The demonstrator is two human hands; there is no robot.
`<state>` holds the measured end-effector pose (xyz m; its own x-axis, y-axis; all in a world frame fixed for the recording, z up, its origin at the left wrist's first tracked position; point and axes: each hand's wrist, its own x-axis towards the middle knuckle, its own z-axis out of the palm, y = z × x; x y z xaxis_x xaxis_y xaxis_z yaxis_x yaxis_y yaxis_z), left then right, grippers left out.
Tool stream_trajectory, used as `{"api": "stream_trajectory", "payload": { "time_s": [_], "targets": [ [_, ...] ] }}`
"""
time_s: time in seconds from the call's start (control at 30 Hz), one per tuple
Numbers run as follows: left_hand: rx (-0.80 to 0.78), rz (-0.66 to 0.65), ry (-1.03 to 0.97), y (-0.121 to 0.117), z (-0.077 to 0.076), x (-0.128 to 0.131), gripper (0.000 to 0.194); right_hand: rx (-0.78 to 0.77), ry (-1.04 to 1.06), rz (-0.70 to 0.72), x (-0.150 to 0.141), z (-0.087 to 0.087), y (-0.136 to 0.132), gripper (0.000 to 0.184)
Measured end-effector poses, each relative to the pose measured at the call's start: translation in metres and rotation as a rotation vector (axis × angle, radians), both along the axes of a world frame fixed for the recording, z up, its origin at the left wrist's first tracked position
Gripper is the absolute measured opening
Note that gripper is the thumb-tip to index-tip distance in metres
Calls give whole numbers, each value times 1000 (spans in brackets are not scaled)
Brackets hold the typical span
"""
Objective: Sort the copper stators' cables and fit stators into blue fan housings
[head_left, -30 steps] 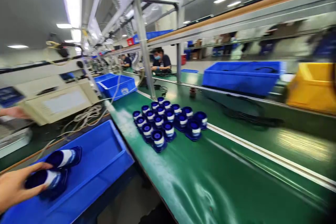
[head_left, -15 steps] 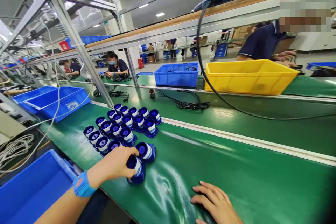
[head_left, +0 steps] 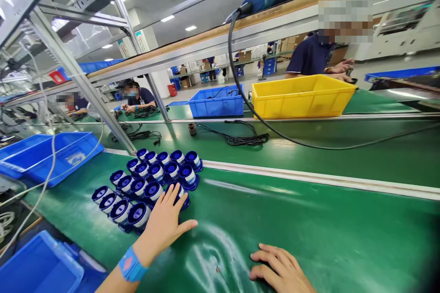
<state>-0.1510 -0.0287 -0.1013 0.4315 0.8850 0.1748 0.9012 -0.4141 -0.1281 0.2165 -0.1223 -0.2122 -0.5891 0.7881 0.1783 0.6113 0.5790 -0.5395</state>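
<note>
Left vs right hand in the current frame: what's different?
The left hand reaches in at the blue cup-shaped parts, fingertips overlapping one in view; the right hand is over bare green work surface.
Left has fingers extended, thumb spread wide; right has fingers loosely bent.
Left shows a light-blue wristband; right's wrist is out of frame.
Both: bare, backs up, gripping nothing.
</note>
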Motion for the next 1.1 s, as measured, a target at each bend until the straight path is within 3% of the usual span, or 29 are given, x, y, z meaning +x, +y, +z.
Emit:
{"api": "stream_trajectory", "payload": {
  "time_s": [0.07,0.17,0.27,0.33,0.5,0.63,0.77,0.87,0.93,1.0,1.07,1.1],
  "targets": [
    [-80,-130,11,2,2,-3,82,0,26,7,-3,6,-1,39],
    [-138,-276,16,6,10,-19,80,-113,14,-60,-7,32,-10,32],
    [-113,-287,-15,23,10,-37,74,-219,-5,-94,-11,57,-15,38],
    [-115,-251,-25,31,10,-44,69,-242,-11,-94,-13,62,-16,39],
    [-154,-183,24,16,18,-37,93,-187,-34,-67,-9,41,-16,31],
    [-160,-185,86,11,18,-41,99,-130,-36,-65,-5,26,-8,30],
    [41,-285,148,16,13,-57,112,-138,-42,-27,-2,30,-15,32],
    [240,-331,161,9,11,-55,122,-109,-32,-53,-2,31,-13,38],
    [297,-303,153,-10,8,-41,118,-63,-26,-58,-8,34,7,49],
    [282,-267,110,-35,-1,-19,109,-19,-42,-47,-24,39,49,72],
    [162,-276,28,-57,-14,6,103,-11,-80,-40,-52,44,105,103],
    [31,-309,-33,-65,-21,18,101,-29,-108,-44,-69,46,136,119]
  ]
}}
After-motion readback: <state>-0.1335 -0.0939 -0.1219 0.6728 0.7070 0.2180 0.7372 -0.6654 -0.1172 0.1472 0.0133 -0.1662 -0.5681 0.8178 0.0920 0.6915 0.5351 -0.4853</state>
